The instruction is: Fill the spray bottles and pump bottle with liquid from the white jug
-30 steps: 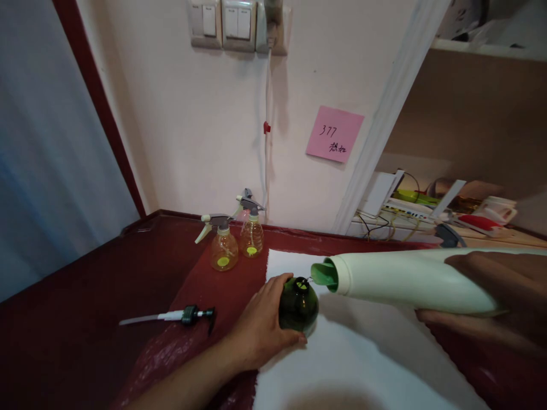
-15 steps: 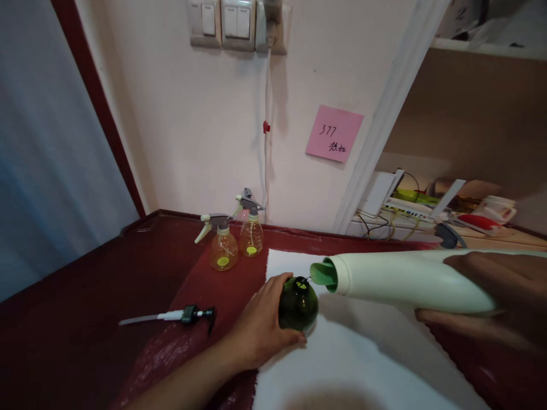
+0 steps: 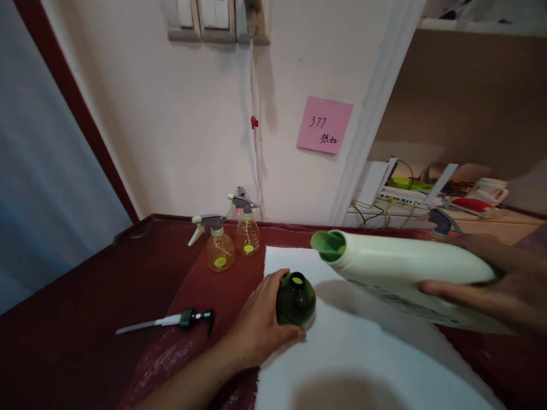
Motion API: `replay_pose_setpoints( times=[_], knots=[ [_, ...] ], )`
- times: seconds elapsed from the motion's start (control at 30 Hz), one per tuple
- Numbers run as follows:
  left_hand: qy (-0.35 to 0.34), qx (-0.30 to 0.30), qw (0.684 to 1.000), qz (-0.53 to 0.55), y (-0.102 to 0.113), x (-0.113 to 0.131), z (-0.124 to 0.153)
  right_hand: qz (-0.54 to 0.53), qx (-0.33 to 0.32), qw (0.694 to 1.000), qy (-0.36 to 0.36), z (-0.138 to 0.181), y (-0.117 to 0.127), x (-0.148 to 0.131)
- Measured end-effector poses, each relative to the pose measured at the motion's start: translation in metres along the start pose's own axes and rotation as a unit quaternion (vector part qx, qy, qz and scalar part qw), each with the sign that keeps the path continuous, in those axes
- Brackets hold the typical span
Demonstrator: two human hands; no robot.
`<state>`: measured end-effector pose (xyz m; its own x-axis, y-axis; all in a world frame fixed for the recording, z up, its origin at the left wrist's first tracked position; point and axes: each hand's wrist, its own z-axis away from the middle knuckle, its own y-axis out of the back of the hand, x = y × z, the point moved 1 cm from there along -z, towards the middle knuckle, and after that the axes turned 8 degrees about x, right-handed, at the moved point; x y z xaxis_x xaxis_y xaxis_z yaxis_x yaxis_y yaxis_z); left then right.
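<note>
Head view: green bottle [image 3: 296, 299], upright on white cloth [image 3: 363, 359], is clasped by left hand [image 3: 256, 327], fingers wrapped round its body. White bottle [image 3: 405, 267], gripped by right hand [image 3: 491, 285] at 3 o'clock, is now raised, its spout lifted off the green mouth where it hung before; nothing is seen passing between them. Red table [image 3: 85, 341]: spray bottles [image 3: 219, 250] at 11 o'clock, pump head [image 3: 183, 319] at 9. Pink note [image 3: 325, 124] is stuck on wall.

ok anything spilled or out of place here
A pump head lies on its side on the red table, apart from the open green bottle in the left hand. The right hand holds a white bottle tilted, uncapped. No spill shows on the white cloth.
</note>
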<state>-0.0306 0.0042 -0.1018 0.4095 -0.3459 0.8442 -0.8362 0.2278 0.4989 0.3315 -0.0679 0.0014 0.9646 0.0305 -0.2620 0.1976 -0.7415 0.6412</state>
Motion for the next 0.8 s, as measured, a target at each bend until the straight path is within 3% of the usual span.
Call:
replay_pose_setpoints(
  times=[0.07, 0.2, 0.37, 0.6, 0.8],
  knots=[
    [0.006, 0.000, 1.000, 0.004, 0.000, -0.001, 0.000, -0.015, -0.015, 0.999, -0.032, -0.006, 0.000, -0.001],
    [0.012, -0.004, 1.000, 0.028, 0.000, -0.002, 0.000, -0.055, 0.019, 0.988, -0.144, -0.017, -0.005, -0.019],
    [0.024, -0.003, 0.999, 0.039, -0.001, -0.003, 0.000, -0.209, 0.047, 0.942, -0.259, -0.013, -0.041, -0.037],
    [0.031, -0.006, 0.999, 0.041, -0.001, -0.010, -0.001, -0.324, 0.093, 0.900, -0.275, 0.004, -0.107, -0.045],
    [0.027, 0.003, 0.999, 0.031, -0.003, -0.016, -0.002, -0.355, 0.090, 0.889, -0.273, 0.008, -0.123, -0.047]
  ],
)
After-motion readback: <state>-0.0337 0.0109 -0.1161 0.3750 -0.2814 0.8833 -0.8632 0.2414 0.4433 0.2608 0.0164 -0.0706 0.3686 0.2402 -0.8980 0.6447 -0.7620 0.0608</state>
